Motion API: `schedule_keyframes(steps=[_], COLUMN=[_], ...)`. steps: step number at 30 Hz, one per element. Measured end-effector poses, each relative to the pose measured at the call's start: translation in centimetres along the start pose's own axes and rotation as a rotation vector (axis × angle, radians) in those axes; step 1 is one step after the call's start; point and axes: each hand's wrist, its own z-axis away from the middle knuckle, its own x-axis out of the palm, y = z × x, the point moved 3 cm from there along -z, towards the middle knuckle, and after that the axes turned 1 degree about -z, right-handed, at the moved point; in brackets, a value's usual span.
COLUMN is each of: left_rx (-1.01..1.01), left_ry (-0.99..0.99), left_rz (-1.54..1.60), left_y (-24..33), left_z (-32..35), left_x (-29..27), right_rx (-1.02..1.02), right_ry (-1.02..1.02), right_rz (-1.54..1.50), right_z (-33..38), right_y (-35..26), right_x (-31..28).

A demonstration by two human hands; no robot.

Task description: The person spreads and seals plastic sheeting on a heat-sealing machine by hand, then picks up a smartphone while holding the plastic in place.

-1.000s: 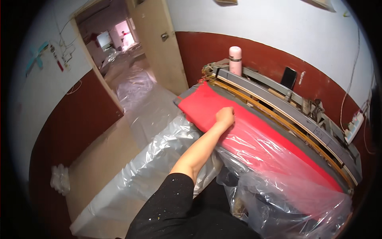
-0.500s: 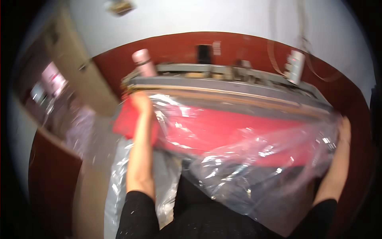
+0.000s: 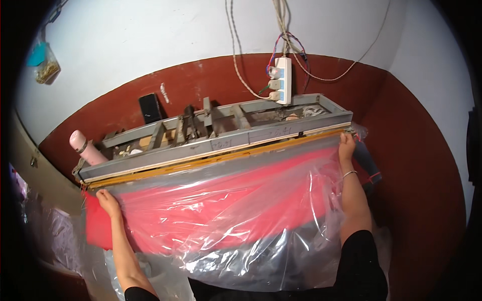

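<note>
A wide sheet of clear plastic film (image 3: 261, 251) lies spread over a red cloth (image 3: 103, 226) and hangs down toward me. My left hand (image 3: 107, 200) pinches the film's far edge near its left end, just in front of the orange strip. At the right end my right hand (image 3: 346, 145) is closed on the same edge, close to the bar. Between the two hands the film is stretched, with wrinkles and shiny folds. Part of the red cloth sticks out uncovered left of my left hand.
Behind the film runs a long grey metal frame (image 3: 201, 148) with an orange strip (image 3: 221, 156) along its front. A pink bottle (image 3: 88, 149) leans at its left end. A dark phone (image 3: 149, 108) rests against the wall. A white power strip (image 3: 284, 80) with cords hangs above.
My view has swung to the right and steadied. Both hands have kept hold of the film, which now lies flatter and straighter along the metal frame.
</note>
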Motion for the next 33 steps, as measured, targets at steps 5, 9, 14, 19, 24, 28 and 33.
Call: schedule_keyframes(steps=[5,9,14,19,24,28,33], left_rx=[-0.125,-0.240,-0.206,-0.361,-0.521,-0.411,-0.216], left_ry=[-0.033,-0.152,-0.047,0.051,-0.095,-0.475,-0.347], left_rz=[0.025,0.149,0.109,0.188,0.292,0.400,0.765], left_y=[-3.6,-5.0,-3.6,-7.9,-4.6,-1.2,6.9], left_z=[-2.5,-3.2,-2.7,-4.3,-3.4,-3.7,-0.7], left_x=[1.7,2.3,2.9,2.2,3.1,0.0,-12.9], right_rx=[0.162,0.191,0.292,0.253,0.428,0.231,0.419], right_ry=[-0.103,-0.034,0.000,0.117,-0.024,-0.286,-0.690], right_rz=[-0.105,-0.186,0.051,-0.051,-0.213,-0.135,0.400], right_z=[-0.6,-0.6,-0.9,-1.6,-2.1,-1.1,8.8], right_y=[-1.0,-2.8,-1.7,3.8,1.9,-5.6,-6.0], right_x=[3.3,2.8,2.1,2.3,-0.6,-9.9,-20.5])
